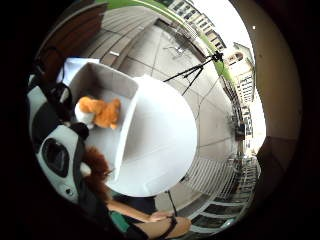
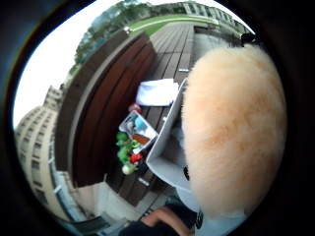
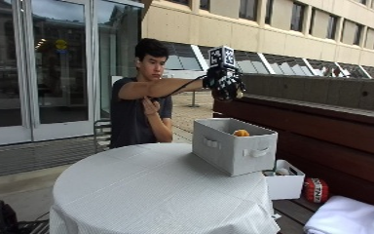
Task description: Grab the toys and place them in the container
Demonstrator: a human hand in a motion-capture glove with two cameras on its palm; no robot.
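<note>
Outdoors, a paved terrace beside a glass-fronted building holds a round tabletop (image 3: 155,190) covered with a white cloth. The fingers (image 3: 229,87) of the gloved right hand (image 3: 224,82) are curled; the outside view does not show what they enclose. In the thumb side palm view a pale, fluffy toy (image 2: 234,130) fills most of the frame, so it lies close against the palm, but whether the fingers actually clasp it cannot be told. The hand is raised at about head height, above and slightly behind the container (image 3: 233,145), well apart from it. The forearm extends horizontally from the person's shoulder; the bare left hand (image 3: 151,105) rests against the right upper arm.

The container is a grey fabric bin with looped side handles, standing on the tabletop near its far edge. An orange plush toy (image 1: 100,112) lies inside it on the bottom, also visible just above the rim in the outside view.

Beyond the tabletop, a dark wooden bench (image 3: 329,141) runs along a low wall. On the bench seat stand a small white box (image 3: 284,183) holding mixed items, a red object (image 3: 315,189) just beside it, and a folded white cloth (image 3: 352,217). Green and red small toys (image 2: 127,152) lie on the bench beside the box.
</note>
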